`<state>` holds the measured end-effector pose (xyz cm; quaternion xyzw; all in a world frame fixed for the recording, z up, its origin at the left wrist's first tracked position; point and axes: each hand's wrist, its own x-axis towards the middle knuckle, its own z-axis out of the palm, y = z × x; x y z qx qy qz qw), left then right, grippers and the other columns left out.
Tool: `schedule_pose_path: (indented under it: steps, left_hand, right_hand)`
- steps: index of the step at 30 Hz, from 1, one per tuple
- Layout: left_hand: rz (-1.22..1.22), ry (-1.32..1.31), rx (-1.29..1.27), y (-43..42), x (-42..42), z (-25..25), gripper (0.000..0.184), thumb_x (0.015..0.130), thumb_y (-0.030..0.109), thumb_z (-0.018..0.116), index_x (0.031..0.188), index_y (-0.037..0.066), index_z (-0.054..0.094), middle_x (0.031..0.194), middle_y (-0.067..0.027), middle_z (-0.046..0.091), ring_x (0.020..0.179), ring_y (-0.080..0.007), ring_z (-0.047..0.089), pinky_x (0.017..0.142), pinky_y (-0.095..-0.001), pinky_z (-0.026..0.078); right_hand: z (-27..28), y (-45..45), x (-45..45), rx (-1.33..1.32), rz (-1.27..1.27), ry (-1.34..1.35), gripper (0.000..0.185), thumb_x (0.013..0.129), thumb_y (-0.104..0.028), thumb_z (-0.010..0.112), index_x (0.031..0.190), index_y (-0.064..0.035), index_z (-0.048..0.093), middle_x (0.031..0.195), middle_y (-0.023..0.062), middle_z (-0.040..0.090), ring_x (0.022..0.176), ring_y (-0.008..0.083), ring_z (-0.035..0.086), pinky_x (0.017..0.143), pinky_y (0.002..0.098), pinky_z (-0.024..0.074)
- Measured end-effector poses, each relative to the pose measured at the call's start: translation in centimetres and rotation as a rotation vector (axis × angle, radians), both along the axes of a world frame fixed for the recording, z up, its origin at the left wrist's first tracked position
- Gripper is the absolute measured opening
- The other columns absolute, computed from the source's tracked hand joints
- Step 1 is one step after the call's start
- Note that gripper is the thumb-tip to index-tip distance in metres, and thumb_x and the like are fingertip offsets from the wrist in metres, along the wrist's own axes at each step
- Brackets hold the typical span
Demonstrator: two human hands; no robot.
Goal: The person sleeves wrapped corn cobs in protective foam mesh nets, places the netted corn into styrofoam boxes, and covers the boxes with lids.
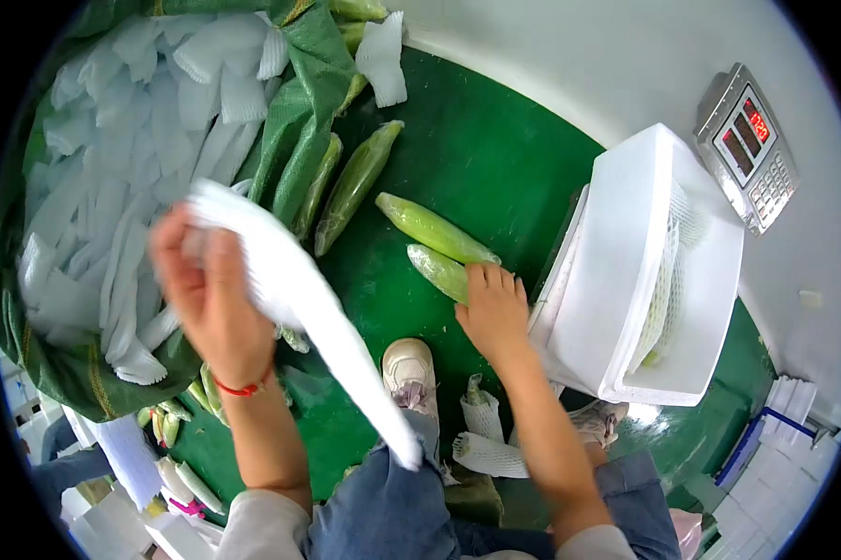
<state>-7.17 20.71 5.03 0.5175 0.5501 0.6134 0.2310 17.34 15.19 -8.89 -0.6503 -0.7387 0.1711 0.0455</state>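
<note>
My left hand (210, 285) is closed on a white foam net sleeve (313, 317), which hangs down toward my knee and is blurred by motion. My right hand (492, 308) rests on the near end of a plastic-wrapped green corn cob (439, 272), its fingers bent over it. Just beyond lies a second wrapped cob (436, 228), whose right end is close to my fingers. Two more wrapped cobs (359, 187) lie farther left, beside the green sack (299, 131) full of white foam sleeves (150, 159).
A white foam box (616, 271) with netted items inside stands at the right, near a scale (747, 149) with red digits. Netted cobs (490, 455) lie by my feet. More cobs (164, 425) and a co-worker's leg (70, 471) are at the lower left.
</note>
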Motion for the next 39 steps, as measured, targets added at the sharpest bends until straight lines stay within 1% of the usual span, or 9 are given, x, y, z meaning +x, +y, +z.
schedule_pose_path:
  steps: [7,12,15,22,28,31,33,37,39]
  left_hand:
    - [-0.804,-0.805,-1.107,-10.3,3.8,-11.8,0.02,0.088,0.002,0.059,0.106,0.009,0.053,0.103,0.0002,0.054,0.097,-0.0086,0.051,0.084,-0.0239,0.044]
    - [-0.914,0.097,-0.668,-13.7,6.8,-13.1,0.015,0.079,0.003,0.068,0.091,0.008,0.059,0.102,-0.0085,0.054,0.101,-0.0274,0.052,0.086,-0.0343,0.042]
    - [-0.752,0.19,-0.504,-11.8,5.6,-12.9,0.012,0.084,0.009,0.066,0.087,0.005,0.055,0.093,-0.007,0.056,0.09,-0.0217,0.056,0.08,-0.0309,0.045]
    - [-0.613,-1.441,-1.156,-13.3,5.9,-14.5,0.022,0.091,0.015,0.062,0.103,0.003,0.048,0.098,-0.0045,0.059,0.093,-0.0114,0.059,0.08,-0.0239,0.05]
    - [-1.26,-0.743,-1.318,-11.9,3.1,-15.1,0.047,0.083,0.002,0.065,0.128,0.003,0.049,0.11,-0.0065,0.063,0.104,-0.0149,0.059,0.091,-0.0303,0.049]
    - [-0.576,-0.987,-1.031,-9.8,3.3,-19.4,0.017,0.08,-0.009,0.053,0.089,0.005,0.052,0.088,-0.0055,0.06,0.083,-0.0131,0.06,0.073,-0.0294,0.051]
    - [-0.453,0.021,-0.846,-8.6,3.5,-21.9,0.018,0.077,-0.008,0.051,0.091,0.003,0.048,0.084,-0.0049,0.055,0.08,-0.0147,0.058,0.071,-0.0268,0.047]
    - [-0.482,-0.014,-0.839,-7.2,5.4,-20.1,0.084,0.074,-0.007,0.047,0.149,0.02,0.021,0.13,-0.0221,0.052,0.119,-0.0353,0.053,0.094,-0.0347,0.044]
    - [-0.622,-0.084,-0.858,-7.4,4.5,-15.1,0.072,0.077,-0.004,0.044,0.145,0.014,0.03,0.135,-0.0228,0.048,0.125,-0.0347,0.047,0.102,-0.0343,0.038]
  right_hand:
    - [-9.1,-1.9,-6.1,-0.198,-0.261,0.258,0.074,0.074,-0.042,0.071,0.125,0.0003,0.038,0.108,0.0184,0.05,0.102,0.0379,0.051,0.081,0.0464,0.0493]
    - [-8.7,-2.8,-4.3,-0.116,-0.36,0.736,0.044,0.101,-0.03,0.036,0.134,-0.0033,0.045,0.125,0.0188,0.045,0.103,0.0294,0.049,0.097,0.0386,0.0383]
    - [-5.7,-9.5,-1.5,-0.752,-0.678,1.599,0.067,0.098,-0.056,0.018,0.128,-0.0051,0.049,0.119,0.0108,0.055,0.103,0.0185,0.049,0.094,0.037,0.0417]
    - [-2.2,-11.3,-1.5,-0.803,-1.531,2.015,0.011,0.094,-0.018,0.048,0.093,-0.01,0.056,0.086,0.0037,0.061,0.077,0.0152,0.061,0.074,0.0318,0.0526]
    - [-2.1,-9.7,-0.3,-0.97,-0.931,1.716,0.021,0.089,-0.019,0.058,0.106,-0.0068,0.056,0.097,0.0063,0.064,0.087,0.0168,0.063,0.078,0.0313,0.0518]
    - [-6.0,-9.0,0.9,-0.78,-0.497,1.231,0.049,0.079,-0.001,0.064,0.126,-0.0035,0.051,0.109,0.0112,0.065,0.098,0.0202,0.062,0.083,0.0296,0.0491]
    - [-7.0,-6.8,-0.3,-0.517,-0.265,0.67,0.059,0.08,-0.001,0.06,0.136,-0.0042,0.041,0.117,0.0162,0.061,0.103,0.0252,0.061,0.089,0.031,0.0459]
    - [-7.0,-5.1,-4.6,-0.388,-0.38,1.037,0.063,0.087,-0.003,0.051,0.146,-0.0092,0.029,0.138,0.018,0.045,0.126,0.0254,0.046,0.102,0.0306,0.0367]
    - [-3.9,-5.4,-4.6,-0.493,-0.504,1.405,0.057,0.088,-0.003,0.047,0.144,-0.0052,0.032,0.139,0.014,0.044,0.127,0.0199,0.043,0.104,0.0296,0.0337]
